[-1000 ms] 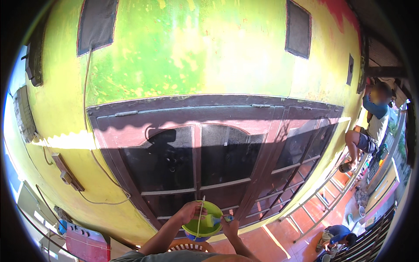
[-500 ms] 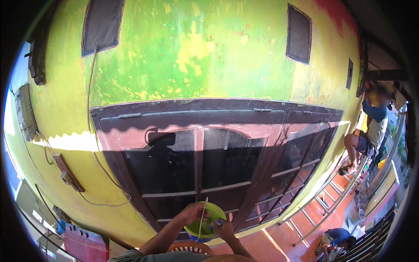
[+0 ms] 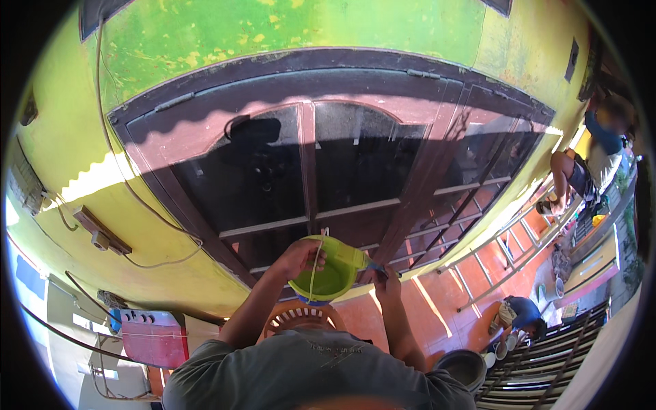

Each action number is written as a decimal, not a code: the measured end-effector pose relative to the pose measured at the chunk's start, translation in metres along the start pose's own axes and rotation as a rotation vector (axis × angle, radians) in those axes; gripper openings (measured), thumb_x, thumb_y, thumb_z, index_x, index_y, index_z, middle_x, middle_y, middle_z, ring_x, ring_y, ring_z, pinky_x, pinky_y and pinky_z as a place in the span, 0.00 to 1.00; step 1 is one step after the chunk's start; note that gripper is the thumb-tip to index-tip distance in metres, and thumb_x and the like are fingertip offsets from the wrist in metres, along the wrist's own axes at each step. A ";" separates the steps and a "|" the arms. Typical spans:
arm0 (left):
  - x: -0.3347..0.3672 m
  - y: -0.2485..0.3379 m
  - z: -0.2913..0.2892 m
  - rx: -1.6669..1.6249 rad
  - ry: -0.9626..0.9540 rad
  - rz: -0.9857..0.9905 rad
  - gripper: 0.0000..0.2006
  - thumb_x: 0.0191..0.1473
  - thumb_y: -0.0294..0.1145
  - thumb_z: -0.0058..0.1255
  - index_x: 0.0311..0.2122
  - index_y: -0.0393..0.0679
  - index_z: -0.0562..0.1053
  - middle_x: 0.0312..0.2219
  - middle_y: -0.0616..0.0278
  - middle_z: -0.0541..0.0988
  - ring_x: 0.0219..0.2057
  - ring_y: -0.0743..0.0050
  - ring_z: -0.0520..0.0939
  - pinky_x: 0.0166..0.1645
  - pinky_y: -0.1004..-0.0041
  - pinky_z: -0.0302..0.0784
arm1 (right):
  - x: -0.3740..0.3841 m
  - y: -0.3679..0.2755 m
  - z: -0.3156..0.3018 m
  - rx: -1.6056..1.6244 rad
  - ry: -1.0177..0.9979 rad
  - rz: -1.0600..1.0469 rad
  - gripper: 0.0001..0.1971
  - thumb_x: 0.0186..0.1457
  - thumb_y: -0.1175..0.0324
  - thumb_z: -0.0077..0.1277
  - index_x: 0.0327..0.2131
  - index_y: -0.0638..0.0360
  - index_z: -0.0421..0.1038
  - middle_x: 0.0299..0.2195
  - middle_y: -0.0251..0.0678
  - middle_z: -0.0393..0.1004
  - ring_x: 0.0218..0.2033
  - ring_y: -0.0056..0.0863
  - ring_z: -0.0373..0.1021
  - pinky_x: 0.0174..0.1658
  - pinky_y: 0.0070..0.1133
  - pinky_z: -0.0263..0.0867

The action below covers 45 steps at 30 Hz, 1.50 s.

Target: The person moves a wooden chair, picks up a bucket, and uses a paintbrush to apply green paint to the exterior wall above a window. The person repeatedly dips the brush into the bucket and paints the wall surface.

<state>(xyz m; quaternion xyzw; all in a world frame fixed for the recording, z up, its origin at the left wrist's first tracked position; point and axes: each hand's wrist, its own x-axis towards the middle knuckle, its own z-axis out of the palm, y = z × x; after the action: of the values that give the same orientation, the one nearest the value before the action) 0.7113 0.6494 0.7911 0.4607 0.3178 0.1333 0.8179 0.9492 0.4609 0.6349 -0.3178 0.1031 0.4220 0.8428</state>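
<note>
A small lime-green bucket (image 3: pixel 346 280) with a white wire handle hangs in front of my chest, green paint inside it. My left hand (image 3: pixel 298 258) is closed around the bucket's left rim beside the handle, its fingers curling inward. In my right hand (image 3: pixel 388 280) is a paintbrush (image 3: pixel 350 256), gripped by its dark bluish handle. The brush's wide head is coated in green and lies at the bucket's far right rim, pointing left. I cannot tell whether it touches the rim.
Ahead stands a brown framed door with glass panes (image 3: pixel 355 160), set in a yellow and green wall (image 3: pixel 239 34). Below me is an orange slatted chair (image 3: pixel 301 316). To the right are a metal ladder (image 3: pixel 478 270), a person perched high (image 3: pixel 594 164) and another crouching (image 3: pixel 523 320).
My right hand has moved right and raised the paintbrush from inside the bucket to its right rim. My left hand keeps its hold on the bucket. The view has tilted downward.
</note>
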 end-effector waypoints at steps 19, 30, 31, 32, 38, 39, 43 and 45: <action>-0.024 -0.040 -0.086 0.364 0.225 0.234 0.15 0.62 0.42 0.58 0.43 0.39 0.80 0.25 0.70 0.78 0.24 0.85 0.74 0.30 0.77 0.70 | -0.101 -0.276 0.412 0.158 -0.871 -0.464 0.11 0.64 0.75 0.55 0.46 0.71 0.71 0.46 0.50 0.77 0.51 0.40 0.75 0.59 0.30 0.75; -0.040 -0.064 -0.167 0.740 0.340 0.311 0.18 0.57 0.43 0.60 0.41 0.36 0.82 0.30 0.58 0.86 0.34 0.72 0.84 0.41 0.68 0.78 | -0.279 -0.400 0.735 -0.443 -1.172 -1.728 0.12 0.63 0.73 0.57 0.47 0.72 0.74 0.44 0.44 0.78 0.45 0.34 0.78 0.55 0.28 0.77; -0.040 -0.069 -0.173 0.722 0.329 0.292 0.18 0.57 0.43 0.60 0.41 0.36 0.82 0.31 0.57 0.86 0.35 0.71 0.85 0.41 0.68 0.78 | -0.293 -0.399 0.752 -0.524 -1.193 -1.829 0.12 0.63 0.72 0.58 0.46 0.71 0.76 0.43 0.41 0.79 0.45 0.32 0.78 0.54 0.27 0.77; -0.040 -0.073 -0.179 0.733 0.324 0.323 0.18 0.56 0.43 0.60 0.42 0.37 0.82 0.31 0.57 0.86 0.35 0.71 0.85 0.42 0.68 0.78 | -0.303 -0.396 0.768 -0.552 -1.163 -1.958 0.09 0.60 0.74 0.60 0.42 0.68 0.77 0.39 0.37 0.80 0.42 0.27 0.77 0.49 0.25 0.75; -0.047 -0.082 -0.202 0.894 0.341 0.330 0.21 0.56 0.46 0.59 0.44 0.37 0.82 0.31 0.54 0.86 0.35 0.70 0.85 0.42 0.67 0.79 | -0.328 -0.384 0.813 -0.786 -0.975 -2.410 0.04 0.56 0.76 0.63 0.37 0.61 0.80 0.31 0.28 0.80 0.35 0.18 0.75 0.39 0.22 0.73; -0.054 -0.082 -0.206 0.884 0.361 0.309 0.20 0.56 0.46 0.59 0.44 0.38 0.82 0.31 0.54 0.86 0.35 0.70 0.86 0.42 0.66 0.79 | -0.326 -0.380 0.808 -0.846 -1.013 -2.293 0.05 0.57 0.76 0.62 0.37 0.61 0.80 0.32 0.29 0.81 0.35 0.18 0.75 0.39 0.21 0.73; -0.065 -0.079 -0.212 0.766 0.329 0.207 0.20 0.57 0.47 0.58 0.43 0.38 0.82 0.31 0.54 0.85 0.35 0.68 0.86 0.42 0.66 0.79 | -0.302 -0.348 0.733 -1.212 -0.897 -2.048 0.10 0.61 0.71 0.60 0.45 0.64 0.78 0.41 0.37 0.81 0.45 0.27 0.78 0.52 0.23 0.74; -0.065 -0.082 -0.214 0.749 0.329 0.226 0.21 0.57 0.48 0.58 0.43 0.38 0.82 0.31 0.54 0.85 0.35 0.67 0.86 0.42 0.66 0.79 | -0.282 -0.321 0.673 -1.345 -0.848 -1.980 0.10 0.60 0.71 0.61 0.45 0.59 0.80 0.39 0.36 0.82 0.44 0.24 0.77 0.50 0.22 0.71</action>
<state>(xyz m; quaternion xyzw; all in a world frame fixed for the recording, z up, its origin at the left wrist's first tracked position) 0.5175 0.7151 0.6682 0.7307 0.4180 0.1693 0.5126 0.9596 0.5562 1.4264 -0.4627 -0.6884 -0.3490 0.4361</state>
